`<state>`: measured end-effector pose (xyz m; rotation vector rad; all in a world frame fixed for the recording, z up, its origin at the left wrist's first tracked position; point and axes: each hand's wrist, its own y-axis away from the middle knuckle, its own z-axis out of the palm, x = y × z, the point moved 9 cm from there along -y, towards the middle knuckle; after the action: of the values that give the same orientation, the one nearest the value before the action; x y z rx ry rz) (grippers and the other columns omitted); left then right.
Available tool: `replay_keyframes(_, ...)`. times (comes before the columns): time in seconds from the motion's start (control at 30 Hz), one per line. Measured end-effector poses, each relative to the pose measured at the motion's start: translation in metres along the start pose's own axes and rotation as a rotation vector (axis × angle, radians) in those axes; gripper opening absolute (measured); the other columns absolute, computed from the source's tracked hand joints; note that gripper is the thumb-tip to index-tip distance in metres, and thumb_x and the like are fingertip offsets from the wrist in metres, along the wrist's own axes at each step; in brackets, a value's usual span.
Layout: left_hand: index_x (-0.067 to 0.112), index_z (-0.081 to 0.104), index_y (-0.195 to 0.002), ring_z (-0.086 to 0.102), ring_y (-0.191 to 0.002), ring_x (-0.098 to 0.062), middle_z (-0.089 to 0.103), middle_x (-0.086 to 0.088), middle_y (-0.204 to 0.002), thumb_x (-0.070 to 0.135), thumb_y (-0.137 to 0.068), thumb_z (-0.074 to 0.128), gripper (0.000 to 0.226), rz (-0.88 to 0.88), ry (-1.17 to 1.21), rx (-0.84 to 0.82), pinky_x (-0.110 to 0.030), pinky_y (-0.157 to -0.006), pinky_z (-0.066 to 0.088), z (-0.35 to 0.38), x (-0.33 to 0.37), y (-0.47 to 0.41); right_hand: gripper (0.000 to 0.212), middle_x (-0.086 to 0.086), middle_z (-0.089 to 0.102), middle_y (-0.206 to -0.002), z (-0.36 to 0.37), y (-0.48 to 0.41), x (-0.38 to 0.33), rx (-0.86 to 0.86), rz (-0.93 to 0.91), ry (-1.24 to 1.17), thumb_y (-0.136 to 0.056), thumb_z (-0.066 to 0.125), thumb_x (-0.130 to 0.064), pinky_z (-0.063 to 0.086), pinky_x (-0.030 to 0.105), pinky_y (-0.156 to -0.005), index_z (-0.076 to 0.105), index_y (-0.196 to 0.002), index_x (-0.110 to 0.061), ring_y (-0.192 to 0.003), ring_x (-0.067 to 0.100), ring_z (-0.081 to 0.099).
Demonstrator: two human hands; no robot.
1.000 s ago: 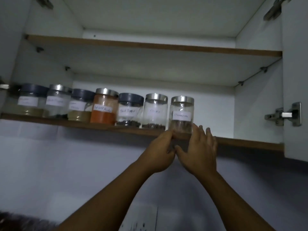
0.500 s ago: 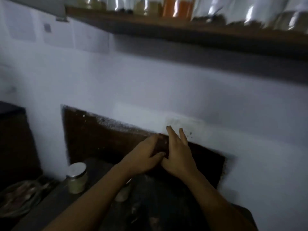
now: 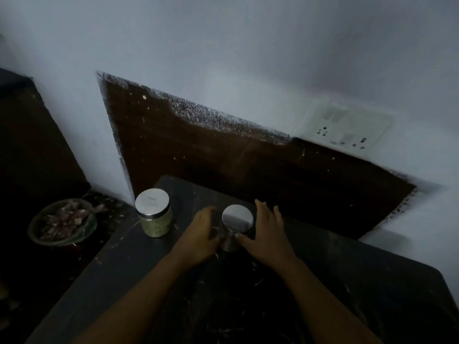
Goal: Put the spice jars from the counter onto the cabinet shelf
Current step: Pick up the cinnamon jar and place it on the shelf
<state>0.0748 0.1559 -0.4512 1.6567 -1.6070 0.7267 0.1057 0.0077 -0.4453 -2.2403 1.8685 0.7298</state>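
standing between left hand (image 3: 200, 235) and right hand (image 3: 269, 232), a steel-lidded jar (image 3: 237, 218)

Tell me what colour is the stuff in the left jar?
Yellowish green, inside the left jar, head view.

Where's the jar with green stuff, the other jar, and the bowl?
green jar (image 3: 156, 225): head view, on its glass side where the green filling shows.
other jar (image 3: 237, 218): head view, on the middle of its shiny lid.
bowl (image 3: 59, 241): head view, on its near rim.

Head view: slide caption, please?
Left hand and right hand flank a steel-lidded jar on the counter; a green-filled jar stands alongside.
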Motion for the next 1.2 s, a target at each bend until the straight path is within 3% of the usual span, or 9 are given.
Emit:
replay_keyframes(0.1, 0.012, 0.03, -0.139, 0.036, -0.117, -0.003, 0.037, -0.004, -0.141, 0.021, -0.084, 0.066, 0.066, 0.03, 0.054, -0.028, 0.003, -0.082, 0.028, 0.009, -0.014, -0.012, 0.106, 0.001, -0.003, -0.16, 0.021, -0.012, 0.007, -0.008, 0.034, -0.024, -0.077, 0.065, -0.055, 0.01, 0.047, -0.117, -0.004, -0.151, -0.022, -0.146, 0.026, -0.011)
replay_keyframes(0.23, 0.013, 0.023, -0.144, 0.038, -0.118, -0.001, 0.039, 0.008, -0.137, 0.02, -0.082, 0.069, 0.077, -0.006, 0.122, -0.051, -0.015, -0.093, 0.033, 0.026, -0.032, -0.028, 0.118, 0.0, 0.001, -0.16, 0.038, -0.021, 0.018, 0.028, 0.085, -0.121, -0.072, 0.073, -0.049, 0.012, 0.046, -0.116, -0.011, -0.149, -0.021, -0.146, 0.029, -0.005)
replay_keyframes(0.4, 0.018, 0.031, -0.139, 0.046, -0.125, -0.013, 0.046, -0.001, -0.138, 0.003, -0.08, 0.062, 0.069, 0.037, 0.176, -0.122, -0.021, -0.096, 0.036, 0.048, -0.029, -0.038, 0.109, 0.007, 0.019, -0.156, 0.058, -0.03, 0.025, 0.048, 0.105, -0.207, -0.075, 0.073, -0.041, 0.03, 0.045, -0.113, -0.004, -0.15, -0.021, -0.142, 0.03, 0.02)
replay_keyframes(0.5, 0.02, 0.031, -0.139, 0.045, -0.121, -0.008, 0.047, -0.001, -0.138, -0.001, -0.078, 0.061, 0.071, 0.055, 0.205, -0.095, -0.019, -0.095, 0.036, 0.052, -0.03, -0.038, 0.102, 0.005, 0.034, -0.149, 0.059, -0.029, 0.026, 0.079, 0.107, -0.263, -0.074, 0.076, -0.035, 0.04, 0.043, -0.106, 0.007, -0.148, -0.023, -0.134, 0.026, 0.036)
replay_keyframes(0.73, 0.023, 0.029, -0.139, 0.046, -0.12, -0.008, 0.048, 0.001, -0.136, 0.009, -0.077, 0.068, 0.074, 0.126, 0.22, -0.089, -0.022, -0.096, 0.037, 0.044, -0.006, -0.026, 0.096, 0.001, 0.042, -0.143, 0.036, -0.009, 0.026, 0.176, 0.079, -0.37, -0.069, 0.079, -0.038, 0.042, 0.04, -0.104, 0.023, -0.144, -0.02, -0.129, 0.022, 0.042)
replay_keyframes(0.87, 0.029, 0.024, -0.136, 0.042, -0.117, 0.0, 0.043, 0.014, -0.13, 0.018, -0.071, 0.077, 0.084, 0.191, 0.201, -0.009, -0.015, -0.096, 0.035, 0.03, 0.027, -0.014, 0.088, -0.002, 0.046, -0.14, 0.006, 0.009, 0.018, 0.241, 0.033, -0.399, -0.069, 0.077, -0.046, 0.043, 0.038, -0.103, 0.03, -0.141, -0.023, -0.128, 0.018, 0.043)
replay_keyframes(0.93, 0.023, 0.024, -0.139, 0.043, -0.124, -0.005, 0.042, 0.011, -0.138, 0.024, -0.069, 0.079, 0.089, 0.225, 0.179, 0.031, -0.024, -0.104, 0.039, 0.024, 0.044, -0.006, 0.087, -0.003, 0.046, -0.139, -0.012, 0.022, 0.012, 0.271, -0.005, -0.426, -0.069, 0.075, -0.049, 0.044, 0.041, -0.103, 0.031, -0.14, -0.025, -0.127, 0.017, 0.044)
replay_keyframes(1.03, 0.018, 0.012, -0.147, 0.039, -0.133, -0.012, 0.039, 0.001, -0.146, 0.035, -0.064, 0.08, 0.108, 0.274, 0.147, 0.06, -0.041, -0.111, 0.036, 0.018, 0.071, 0.008, 0.084, -0.003, 0.047, -0.136, -0.043, 0.045, 0.001, 0.323, -0.062, -0.473, -0.069, 0.075, -0.049, 0.044, 0.042, -0.102, 0.034, -0.138, -0.025, -0.126, 0.016, 0.045)
replay_keyframes(1.2, 0.023, -0.006, -0.148, 0.032, -0.136, -0.011, 0.025, 0.001, -0.152, 0.054, -0.064, 0.068, 0.116, 0.341, 0.196, 0.155, -0.033, -0.11, 0.035, 0.011, 0.144, 0.057, 0.082, 0.001, 0.04, -0.135, -0.108, 0.098, -0.005, 0.443, -0.124, -0.482, -0.073, 0.072, -0.05, 0.043, 0.037, -0.102, 0.034, -0.139, -0.021, -0.124, 0.016, 0.042)
